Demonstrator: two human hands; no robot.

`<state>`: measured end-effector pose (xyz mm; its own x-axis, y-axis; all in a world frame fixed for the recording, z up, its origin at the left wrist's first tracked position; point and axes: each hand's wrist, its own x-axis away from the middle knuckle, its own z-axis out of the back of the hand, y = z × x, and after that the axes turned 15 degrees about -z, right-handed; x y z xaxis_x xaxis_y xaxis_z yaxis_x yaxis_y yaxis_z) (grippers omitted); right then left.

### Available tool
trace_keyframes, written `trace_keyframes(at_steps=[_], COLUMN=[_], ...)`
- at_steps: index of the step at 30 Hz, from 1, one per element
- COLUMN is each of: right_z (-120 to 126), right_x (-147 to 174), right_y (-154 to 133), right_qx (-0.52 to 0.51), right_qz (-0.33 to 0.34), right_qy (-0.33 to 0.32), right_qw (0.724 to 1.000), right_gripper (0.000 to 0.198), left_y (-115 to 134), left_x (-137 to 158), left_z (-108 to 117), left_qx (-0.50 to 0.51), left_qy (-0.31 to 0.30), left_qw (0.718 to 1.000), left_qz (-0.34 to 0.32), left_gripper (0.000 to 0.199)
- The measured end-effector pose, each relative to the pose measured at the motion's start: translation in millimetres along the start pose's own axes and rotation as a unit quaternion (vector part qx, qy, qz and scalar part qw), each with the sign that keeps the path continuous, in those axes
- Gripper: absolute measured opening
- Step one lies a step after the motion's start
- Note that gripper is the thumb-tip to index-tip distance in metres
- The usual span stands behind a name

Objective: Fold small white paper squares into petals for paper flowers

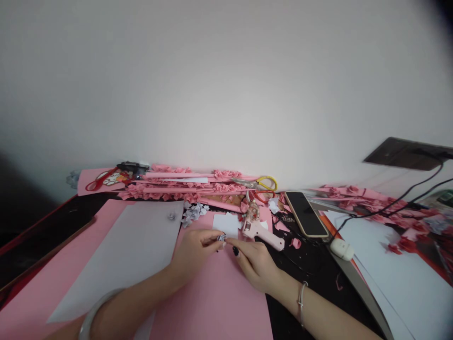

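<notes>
Between the thumb and forefinger of my left hand (196, 248) is a small whitish folded paper flower (221, 238). My right hand (256, 262) reaches in from the right, its forefinger tip touching the flower's side and the other fingers loosely bent. Both hands are above a pink sheet (215, 288). Just beyond them lies a small white paper piece (226, 224). A pile of white paper flowers (194, 212) sits behind my left hand, and one loose flower (171, 216) is further left. The pink glue gun (264, 233) lies behind my right hand.
Pink paper flower stems (170, 189) line the wall, with yellow-and-red-handled scissors (260, 184) on them. A phone (307, 215), a white earbud case (341, 249) and white sheets (399, 278) are at right. Black cables hang from the wall socket (406, 153). A translucent white sheet (130, 255) lies left.
</notes>
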<state>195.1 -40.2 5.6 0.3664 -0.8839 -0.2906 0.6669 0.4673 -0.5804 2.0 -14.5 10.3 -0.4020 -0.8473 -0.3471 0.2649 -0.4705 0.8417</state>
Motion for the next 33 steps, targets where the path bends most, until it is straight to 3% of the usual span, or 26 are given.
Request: trace_keyframes(at_steps=[33], right_z=[-1.3], right_x=[0.5], right_y=[-0.3], right_qx=[0.044], right_qz=[0.008], right_qy=[0.01], right_qw=[0.999], right_gripper=[0.039], left_y=[4.2], left_x=[-6.2], left_z=[0.1], left_qx=[0.117], left_qy=[0.025], left_qw=[0.989], left_qz=[0.09], left_gripper=[0.015])
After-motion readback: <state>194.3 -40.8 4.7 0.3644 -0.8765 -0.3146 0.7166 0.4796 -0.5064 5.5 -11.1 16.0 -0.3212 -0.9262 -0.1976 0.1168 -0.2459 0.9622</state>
